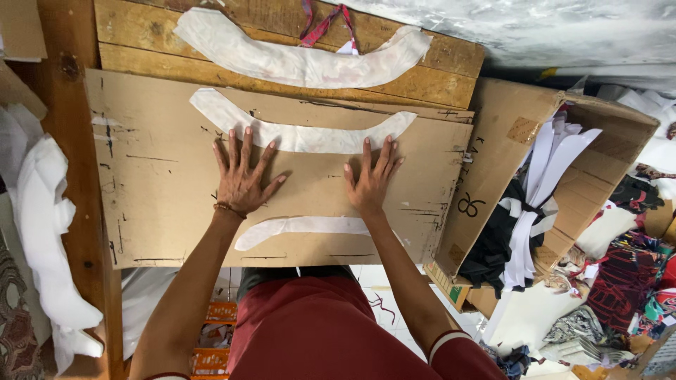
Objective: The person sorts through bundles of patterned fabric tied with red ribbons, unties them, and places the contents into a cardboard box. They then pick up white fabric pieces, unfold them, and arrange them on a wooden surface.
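Observation:
A brown cardboard sheet lies on a wooden table. My left hand and my right hand press flat on it, fingers spread, holding nothing. Their fingertips touch the lower edge of a curved white fabric piece lying across the cardboard. A second curved white piece lies below, passing under my wrists. A third, larger curved white piece rests on the bare wooden planks beyond the cardboard.
An open cardboard box at the right holds white and black fabric strips. White cloth hangs at the left edge. Colourful patterned fabrics pile at the lower right. A red strap lies at the table's far side.

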